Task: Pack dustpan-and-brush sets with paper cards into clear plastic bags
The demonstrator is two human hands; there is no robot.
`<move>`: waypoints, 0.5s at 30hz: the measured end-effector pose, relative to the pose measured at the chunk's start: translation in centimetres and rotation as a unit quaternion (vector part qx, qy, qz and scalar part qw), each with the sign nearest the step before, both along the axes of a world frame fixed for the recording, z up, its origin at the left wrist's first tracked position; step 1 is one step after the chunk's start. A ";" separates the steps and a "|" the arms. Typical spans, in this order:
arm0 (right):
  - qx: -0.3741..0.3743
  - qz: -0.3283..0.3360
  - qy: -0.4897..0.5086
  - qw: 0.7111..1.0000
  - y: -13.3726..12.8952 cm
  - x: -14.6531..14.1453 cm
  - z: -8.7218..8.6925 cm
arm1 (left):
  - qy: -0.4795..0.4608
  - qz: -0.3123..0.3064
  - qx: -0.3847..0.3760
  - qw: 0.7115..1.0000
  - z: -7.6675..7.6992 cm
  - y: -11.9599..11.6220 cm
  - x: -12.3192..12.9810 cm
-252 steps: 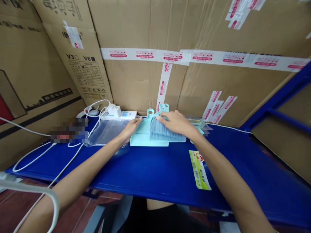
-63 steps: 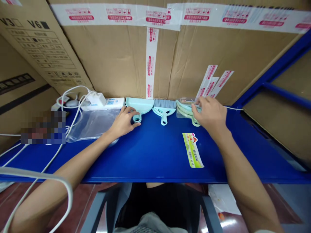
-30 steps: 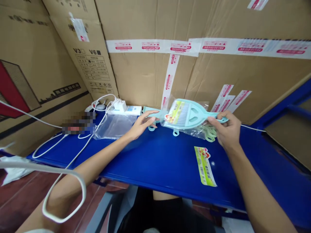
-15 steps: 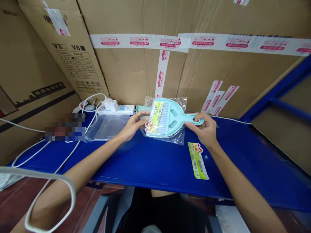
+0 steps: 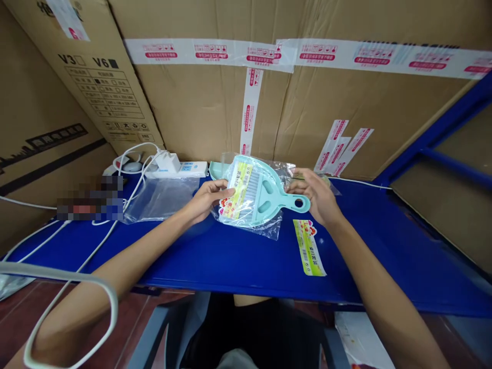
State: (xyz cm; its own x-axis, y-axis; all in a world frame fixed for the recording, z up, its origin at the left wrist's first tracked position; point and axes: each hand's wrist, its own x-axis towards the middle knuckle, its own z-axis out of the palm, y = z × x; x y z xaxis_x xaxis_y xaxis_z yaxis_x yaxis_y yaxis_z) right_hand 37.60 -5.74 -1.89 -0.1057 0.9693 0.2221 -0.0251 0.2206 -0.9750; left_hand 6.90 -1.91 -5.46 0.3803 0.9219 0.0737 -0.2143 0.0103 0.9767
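My left hand (image 5: 209, 201) grips the left edge of a mint-green dustpan and brush set (image 5: 270, 193), thumb on top. Grey bristles show beside a yellow-green card label (image 5: 239, 190) on the set. A clear plastic bag (image 5: 272, 231) lies around and under it. The set's handle, with a hole at its end, points right toward my right hand (image 5: 317, 197). That hand has its fingers apart behind the handle, close to the bag's upper right corner; whether they touch the plastic is unclear. A second card label (image 5: 309, 248) lies flat on the blue table (image 5: 238, 264).
Another clear bag (image 5: 161, 200) lies at left, before a white power strip (image 5: 194, 169) with a plugged-in adapter. White cables (image 5: 96, 253) loop across the left side. Behind the set, part of a mint-green piece (image 5: 216, 169) shows. Large taped cardboard boxes (image 5: 200, 113) stand along the back.
My right hand has let go of the handle and moved up behind it. The set has tilted, its handle now lower, while my left hand keeps its hold.
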 end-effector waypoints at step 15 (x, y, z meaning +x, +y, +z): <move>0.049 0.009 -0.064 0.997 0.2 -1.1 -0.5 | -0.019 0.134 0.092 0.986 0.5 -0.1 0.5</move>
